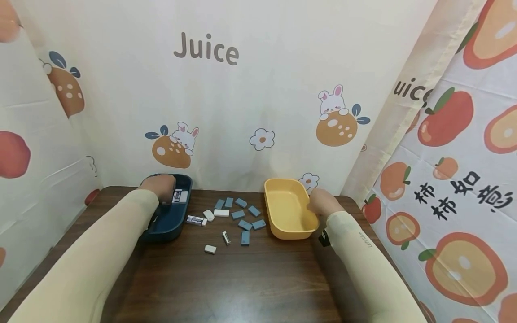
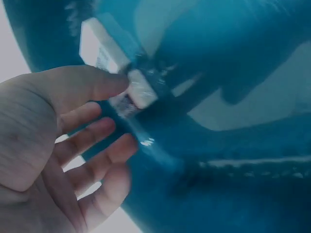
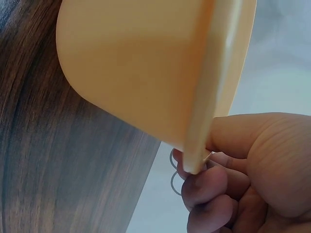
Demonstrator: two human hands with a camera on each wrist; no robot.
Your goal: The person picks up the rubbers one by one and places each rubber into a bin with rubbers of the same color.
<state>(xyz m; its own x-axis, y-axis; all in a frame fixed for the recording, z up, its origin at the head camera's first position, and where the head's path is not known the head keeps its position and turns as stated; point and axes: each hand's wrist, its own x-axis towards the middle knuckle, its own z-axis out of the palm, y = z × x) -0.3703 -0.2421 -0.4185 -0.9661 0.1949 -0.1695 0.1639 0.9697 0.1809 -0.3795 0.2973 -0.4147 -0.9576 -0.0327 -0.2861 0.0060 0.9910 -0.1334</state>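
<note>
My left hand (image 1: 160,186) is inside the dark blue bin (image 1: 167,224) at the table's far left. In the left wrist view its thumb overlaps a white eraser in a printed sleeve (image 2: 99,46), and the other fingers are loosely bent with nothing visible between them. Another white end (image 2: 142,90) shows just past the thumb tip. On the far right, the right hand (image 1: 323,202) pinches the rim of the yellow bin (image 1: 288,204). The right wrist view shows thumb and fingers on either side of that rim (image 3: 197,145). No objects show inside the yellow bin.
Between the bins lie several blue-grey blocks (image 1: 244,225), a sleeved eraser (image 1: 196,220), plain white erasers (image 1: 221,213) and a small white-and-dark piece (image 1: 226,237). Another white eraser (image 1: 210,249) sits nearer the front. A printed curtain (image 1: 258,89) hangs behind the brown table (image 1: 226,287).
</note>
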